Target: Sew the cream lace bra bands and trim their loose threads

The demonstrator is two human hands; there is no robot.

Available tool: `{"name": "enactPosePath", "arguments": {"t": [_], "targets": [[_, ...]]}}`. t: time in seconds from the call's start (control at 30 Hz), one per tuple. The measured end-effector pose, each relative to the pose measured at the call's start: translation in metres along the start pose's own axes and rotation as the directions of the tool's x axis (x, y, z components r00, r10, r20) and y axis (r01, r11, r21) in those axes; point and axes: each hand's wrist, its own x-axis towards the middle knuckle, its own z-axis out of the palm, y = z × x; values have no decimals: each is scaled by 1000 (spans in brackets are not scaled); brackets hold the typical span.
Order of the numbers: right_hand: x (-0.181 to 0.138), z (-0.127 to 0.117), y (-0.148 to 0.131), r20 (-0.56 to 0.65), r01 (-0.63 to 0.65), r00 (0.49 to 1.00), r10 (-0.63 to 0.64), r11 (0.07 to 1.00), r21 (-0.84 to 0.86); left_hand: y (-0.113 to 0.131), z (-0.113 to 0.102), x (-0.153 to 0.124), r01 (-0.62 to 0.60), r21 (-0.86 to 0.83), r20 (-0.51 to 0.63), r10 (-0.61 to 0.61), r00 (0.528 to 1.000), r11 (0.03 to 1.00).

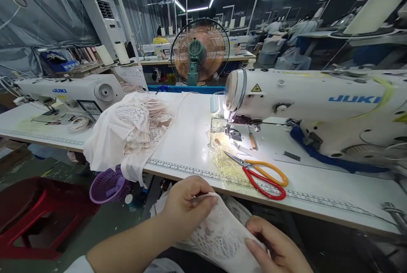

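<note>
A pale pink lace garment piece (219, 230) is stretched between my two hands over my lap, below the table's front edge. My left hand (190, 205) pinches its upper edge between thumb and fingers. Lower and to the right, my right hand (270, 243) grips the other end of that edge. Scissors (259, 171) with one orange and one red handle lie on the table just beyond my hands, blades pointing left. Behind them stands a white JUKI sewing machine (305, 99), its lamp lit over the needle area. Part of the fabric hangs out of sight.
A heap of similar pale lace pieces (133, 124) overhangs the table edge at left. Beyond it is a second sewing machine (66, 90). A purple basket (110, 186) and a red stool (41, 218) stand on the floor. A large fan (200, 52) stands behind the table.
</note>
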Motion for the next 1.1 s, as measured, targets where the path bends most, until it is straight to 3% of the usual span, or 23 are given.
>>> {"name": "enactPosePath", "arguments": {"t": [0.1, 0.27, 0.37, 0.53, 0.7, 0.83, 0.97, 1.1], "targets": [[5, -10, -1, 60, 55, 997, -52, 997, -54, 1, 5, 6, -69, 44, 73, 66, 995, 997], [17, -25, -13, -21, 173, 985, -173, 985, -3, -1, 14, 13, -182, 49, 262, 163, 951, 982], [27, -25, -24, -13, 212, 977, -211, 976, 53, -3, 20, 17, -239, -11, 304, 231, 924, 971], [30, -15, -28, -162, 207, 966, -203, 978, 11, -10, 30, 15, -262, -27, 128, 263, 956, 965], [26, -13, -24, -213, 199, 956, -203, 979, -43, -14, 36, 16, -365, -63, 65, 369, 927, 929], [27, -14, -24, -221, 190, 954, -200, 980, -65, -11, 35, 18, -305, -84, 83, 312, 947, 949], [27, -14, -25, -207, 184, 960, -189, 982, -44, -11, 35, 17, -81, -192, 135, 108, 985, 978], [27, -14, -24, -191, 191, 962, -195, 981, -35, -14, 38, 17, 101, -313, 176, -47, 983, 944]]}}
